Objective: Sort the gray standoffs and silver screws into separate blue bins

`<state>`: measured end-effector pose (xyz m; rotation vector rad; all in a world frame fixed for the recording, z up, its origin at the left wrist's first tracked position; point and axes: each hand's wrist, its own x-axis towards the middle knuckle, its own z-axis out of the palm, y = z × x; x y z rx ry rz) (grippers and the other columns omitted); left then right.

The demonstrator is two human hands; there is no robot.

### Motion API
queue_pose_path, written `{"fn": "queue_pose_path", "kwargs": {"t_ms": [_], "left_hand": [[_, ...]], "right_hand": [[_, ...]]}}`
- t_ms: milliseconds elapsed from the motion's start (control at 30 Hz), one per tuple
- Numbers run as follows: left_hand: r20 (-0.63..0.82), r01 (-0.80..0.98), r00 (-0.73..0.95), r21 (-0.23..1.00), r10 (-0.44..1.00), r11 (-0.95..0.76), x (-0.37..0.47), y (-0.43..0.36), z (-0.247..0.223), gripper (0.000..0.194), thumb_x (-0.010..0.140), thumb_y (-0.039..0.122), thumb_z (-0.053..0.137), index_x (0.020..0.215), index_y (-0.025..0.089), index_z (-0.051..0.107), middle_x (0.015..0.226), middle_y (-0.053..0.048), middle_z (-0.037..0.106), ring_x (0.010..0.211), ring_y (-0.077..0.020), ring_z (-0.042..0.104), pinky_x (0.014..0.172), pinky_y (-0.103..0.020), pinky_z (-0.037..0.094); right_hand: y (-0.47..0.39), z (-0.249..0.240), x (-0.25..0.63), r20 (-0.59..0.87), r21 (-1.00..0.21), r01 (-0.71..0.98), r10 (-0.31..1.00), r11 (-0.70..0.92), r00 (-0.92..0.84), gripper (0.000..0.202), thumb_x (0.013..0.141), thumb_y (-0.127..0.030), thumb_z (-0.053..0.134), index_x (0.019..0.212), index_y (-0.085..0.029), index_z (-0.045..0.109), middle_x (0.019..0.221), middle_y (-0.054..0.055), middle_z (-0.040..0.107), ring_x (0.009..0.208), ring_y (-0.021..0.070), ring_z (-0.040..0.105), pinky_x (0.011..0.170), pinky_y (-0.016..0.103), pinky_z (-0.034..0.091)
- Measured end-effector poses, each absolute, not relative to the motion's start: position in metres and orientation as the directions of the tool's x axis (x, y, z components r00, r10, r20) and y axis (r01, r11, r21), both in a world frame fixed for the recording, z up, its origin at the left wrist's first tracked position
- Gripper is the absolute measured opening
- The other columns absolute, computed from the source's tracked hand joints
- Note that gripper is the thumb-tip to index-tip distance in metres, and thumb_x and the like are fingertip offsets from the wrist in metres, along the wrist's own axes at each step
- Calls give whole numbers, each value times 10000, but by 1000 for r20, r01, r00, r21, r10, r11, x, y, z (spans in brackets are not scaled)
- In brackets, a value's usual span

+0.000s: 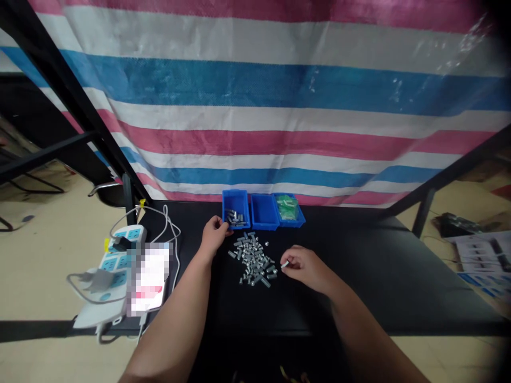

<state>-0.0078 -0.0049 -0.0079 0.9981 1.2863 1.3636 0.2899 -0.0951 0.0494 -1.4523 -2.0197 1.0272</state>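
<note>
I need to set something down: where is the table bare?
Widest: the tabletop right of the right hand and rightmost blue bin. A smaller patch lies between the metal pieces and the near edge. Crowded: the middle, around those pieces, and the left end, with its power strip.

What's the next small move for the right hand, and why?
Probably carry the small metal piece over to the leftmost blue bin. The right hand has it pinched beside the loose pile, that bin already holds similar-looking grey pieces, and the left hand is at its near corner.
</note>
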Motion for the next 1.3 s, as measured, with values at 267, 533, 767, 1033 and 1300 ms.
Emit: {"fn": "queue_pose_path", "kwargs": {"t_ms": [267, 533, 767, 1033, 1300], "left_hand": [[-55, -39, -202, 998, 978, 48, -9, -8, -2, 241, 709, 277, 651, 725, 185, 429, 632, 38, 542, 584, -125, 638, 531, -184, 498], [-75, -66, -197, 996, 978, 63, -8, -7, -1, 207, 700, 257, 630, 723, 193, 435, 600, 29, 562, 606, -166, 674, 543, -206, 502], [-76, -70, -218, 996, 973, 62, -8, -6, -4, 229, 702, 262, 635, 718, 193, 417, 618, 27, 544, 615, -174, 681, 563, -225, 529], [-99, -117, -219, 990, 971, 74, -7, -6, 0, 261, 675, 259, 670, 706, 184, 422, 614, 49, 507, 574, -125, 635, 597, -237, 563], [-103, -151, -208, 986, 973, 73, -6, -8, 4, 271, 671, 253, 679, 714, 179, 422, 617, 49, 517, 570, -117, 634, 612, -235, 567]], "right_hand": [[-22, 79, 217, 59, -942, 297, 950, 155, -308, 232, 798, -200, 674, 1029, -182, 670, 947, 53, 694, 821, 165, 699, 805, 328, 570], [-37, 61, 229, 172, -755, 599, 962, 266, -210, 176, 836, -310, 656, 971, -199, 674, 821, 16, 638, 581, 113, 558, 568, 251, 485], [-97, 61, 271, -87, -659, 716, 922, 230, -376, 123, 836, -231, 639, 958, -229, 658, 762, -16, 666, 567, 112, 543, 564, 243, 401], [-120, 60, 267, -59, -660, 701, 911, 271, -408, 111, 817, -174, 664, 889, -226, 597, 808, -18, 631, 623, 107, 539, 605, 235, 378], [-123, 54, 262, -30, -501, 787, 901, 361, -432, 156, 811, -112, 626, 889, -240, 666, 773, -25, 582, 660, 114, 526, 614, 247, 322]]}}
